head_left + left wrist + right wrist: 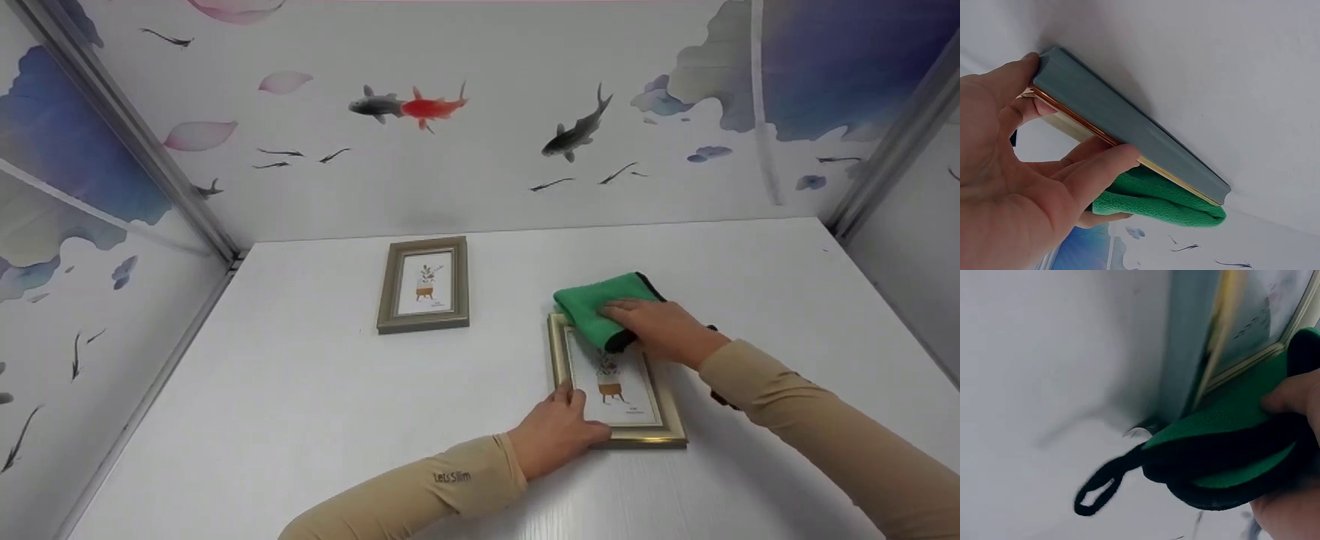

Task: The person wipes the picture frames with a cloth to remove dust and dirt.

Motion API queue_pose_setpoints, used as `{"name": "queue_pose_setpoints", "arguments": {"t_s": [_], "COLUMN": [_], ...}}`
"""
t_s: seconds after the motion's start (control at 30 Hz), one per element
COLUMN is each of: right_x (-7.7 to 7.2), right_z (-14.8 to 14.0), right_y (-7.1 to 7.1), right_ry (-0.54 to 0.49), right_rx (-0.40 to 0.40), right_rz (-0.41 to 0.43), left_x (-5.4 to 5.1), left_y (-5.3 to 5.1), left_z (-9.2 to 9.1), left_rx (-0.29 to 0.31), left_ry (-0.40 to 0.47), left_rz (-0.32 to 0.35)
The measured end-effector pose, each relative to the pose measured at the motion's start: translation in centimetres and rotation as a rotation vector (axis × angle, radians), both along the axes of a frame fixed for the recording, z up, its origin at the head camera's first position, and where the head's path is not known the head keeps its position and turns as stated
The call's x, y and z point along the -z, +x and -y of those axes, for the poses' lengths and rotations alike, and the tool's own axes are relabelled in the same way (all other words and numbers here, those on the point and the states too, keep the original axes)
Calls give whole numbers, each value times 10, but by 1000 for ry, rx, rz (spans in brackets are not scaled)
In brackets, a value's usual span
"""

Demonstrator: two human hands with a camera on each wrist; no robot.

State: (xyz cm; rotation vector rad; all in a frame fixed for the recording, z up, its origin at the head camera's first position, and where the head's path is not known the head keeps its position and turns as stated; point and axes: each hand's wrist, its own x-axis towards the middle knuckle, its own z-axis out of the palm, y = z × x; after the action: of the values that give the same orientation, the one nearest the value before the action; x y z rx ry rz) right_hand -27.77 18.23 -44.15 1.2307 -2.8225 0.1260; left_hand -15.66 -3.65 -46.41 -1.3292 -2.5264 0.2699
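Observation:
A gold picture frame (pixel 645 435) with a potted-plant print lies face up on the white surface. At its lower left corner my left hand (pixel 559 435) grips the edge, thumb along the bottom side and fingers on the left side. A folded green cloth (pixel 600 304) with black trim covers the frame's top part. My right hand (pixel 664 330) holds this cloth against the frame. In the right wrist view, folds of the cloth (pixel 1224 410) lie between thumb and fingers, and a black loop hangs from it. The left wrist view shows the frame's grey-green outer side (pixel 1123 124).
A second, duller brown-gold picture frame (pixel 386 296) with a similar print lies to the left, near the back edge. Behind the white tabletop (pixel 300 390) stands a panel (pixel 487 172) printed with fish and petals. Side panels with metal posts flank both sides.

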Motion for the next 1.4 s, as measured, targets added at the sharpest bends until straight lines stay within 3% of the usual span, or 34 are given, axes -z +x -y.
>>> {"name": "queue_pose_setpoints", "arguments": {"t_s": [0.13,0.27,0.53,0.9,1.2,1.4], "right_x": [0,1,4,4,8,15], "right_z": [-17,-25,-26,-36,-43,-43], "right_y": [-7,-14,-11,18,54,77], "right_ry": [-76,-204,-310,-385,-437,-481], "right_rx": [140,245,253,254,219,208], "right_rz": [104,203,233,265,295,250], "left_x": [0,0,1,-2,-2,-2], "left_y": [0,0,1,0,-19,-28], "left_z": [0,1,1,-1,1,-1], "left_rx": [-10,-12,-23,-25,-62,-89], "left_ry": [0,5,7,-8,-20,-27], "left_rz": [-28,-14,-12,11,48,85]}}
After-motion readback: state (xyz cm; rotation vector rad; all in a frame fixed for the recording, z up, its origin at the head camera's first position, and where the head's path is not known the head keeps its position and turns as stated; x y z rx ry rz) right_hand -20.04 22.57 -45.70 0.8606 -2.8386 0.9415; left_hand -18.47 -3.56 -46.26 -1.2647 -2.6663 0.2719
